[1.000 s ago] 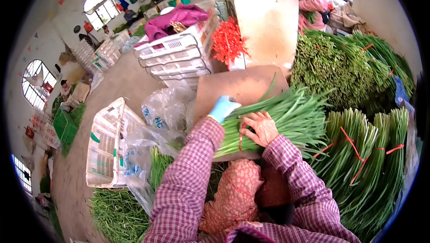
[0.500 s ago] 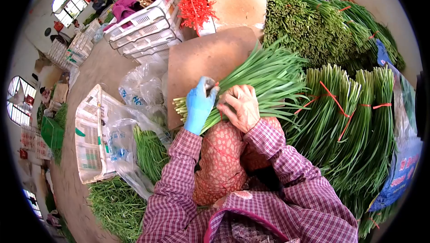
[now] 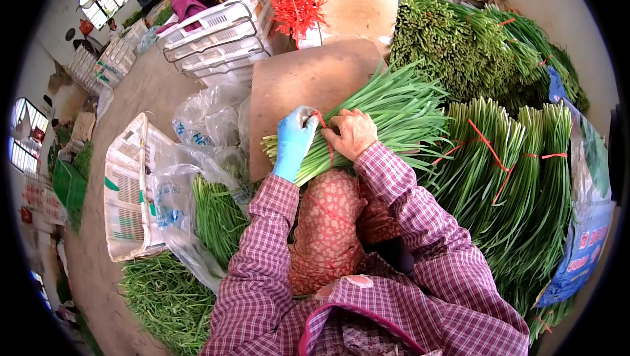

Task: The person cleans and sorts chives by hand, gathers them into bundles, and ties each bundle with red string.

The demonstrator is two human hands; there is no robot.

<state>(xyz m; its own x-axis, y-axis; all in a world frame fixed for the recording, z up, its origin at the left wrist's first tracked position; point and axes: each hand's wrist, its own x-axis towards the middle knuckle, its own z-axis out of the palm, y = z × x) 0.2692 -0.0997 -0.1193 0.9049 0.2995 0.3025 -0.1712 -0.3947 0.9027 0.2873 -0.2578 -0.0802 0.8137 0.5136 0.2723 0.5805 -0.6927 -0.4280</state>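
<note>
A bundle of green leafy stalks [image 3: 394, 113] lies across the brown board [image 3: 289, 80], its cut ends to the left. A red tie [image 3: 322, 122] goes round the stalks. My left hand [image 3: 296, 136], in a blue glove, is closed near the cut ends, with thumb and fingers pinching the red tie. My right hand [image 3: 353, 133], bare, rests on top of the bundle just right of the tie, its fingers bent over the stalks. Under the near edge of the bundle shows my knee in red patterned cloth [image 3: 325, 231].
Tied green bundles [image 3: 525, 159] stand at the right, with a thick pile of stalks [image 3: 459, 47] behind. Red ties [image 3: 296, 7] hang beyond the board. Stacked white crates [image 3: 223, 34], a white basket [image 3: 128, 188] and plastic bags [image 3: 210, 120] are at the left.
Since a second ago my left hand has moved from the bundle's far side to the tie near its cut ends. The tie's end now stands up in its fingers. The view has tilted and shifted.
</note>
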